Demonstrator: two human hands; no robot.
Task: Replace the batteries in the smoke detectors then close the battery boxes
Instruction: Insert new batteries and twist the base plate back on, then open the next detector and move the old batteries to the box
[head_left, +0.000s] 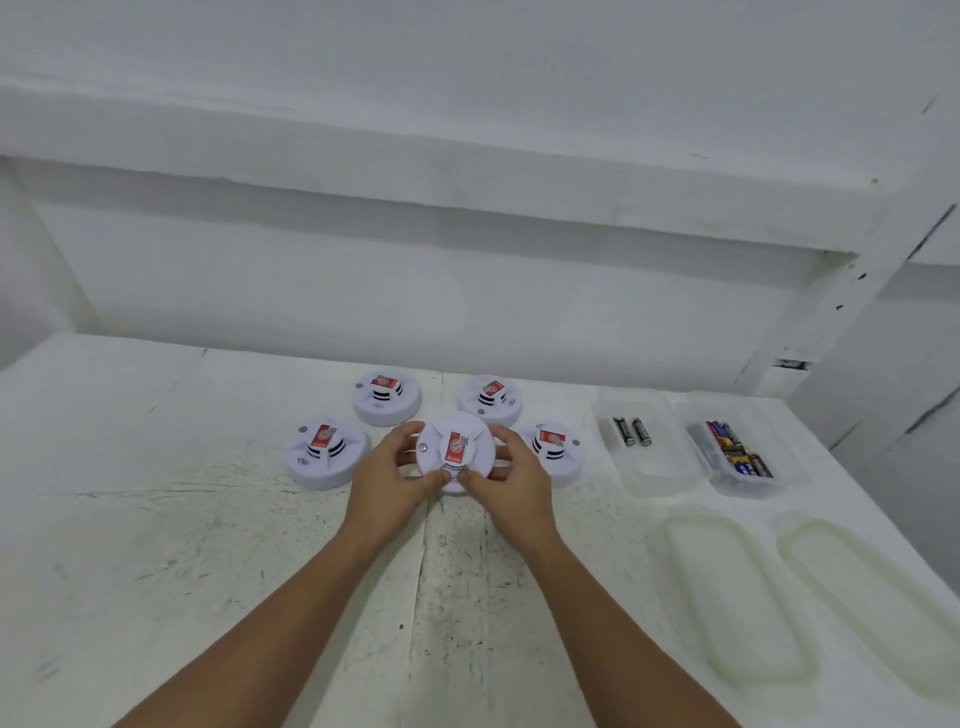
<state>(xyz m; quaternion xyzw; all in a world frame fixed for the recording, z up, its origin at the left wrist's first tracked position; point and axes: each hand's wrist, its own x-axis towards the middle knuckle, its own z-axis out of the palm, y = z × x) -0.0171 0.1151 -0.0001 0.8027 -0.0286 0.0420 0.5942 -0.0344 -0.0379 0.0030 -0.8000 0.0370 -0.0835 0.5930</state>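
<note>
A white round smoke detector with a red label (456, 447) is held between both hands just above the table. My left hand (387, 478) grips its left rim, fingers curled round it and the thumb near its front edge. My right hand (511, 478) grips the right rim the same way. Several more white detectors with red labels lie around it: front left (324, 452), back left (387, 397), back right (489, 399) and right (556, 449), the last partly hidden by my right hand.
A clear plastic box (649, 441) with two dark batteries (632, 431) stands to the right. Beside it a second clear box (743, 452) holds several coloured batteries. Two translucent lids (737, 597) (872, 582) lie nearer me on the white scuffed table (156, 519). A wall rises behind.
</note>
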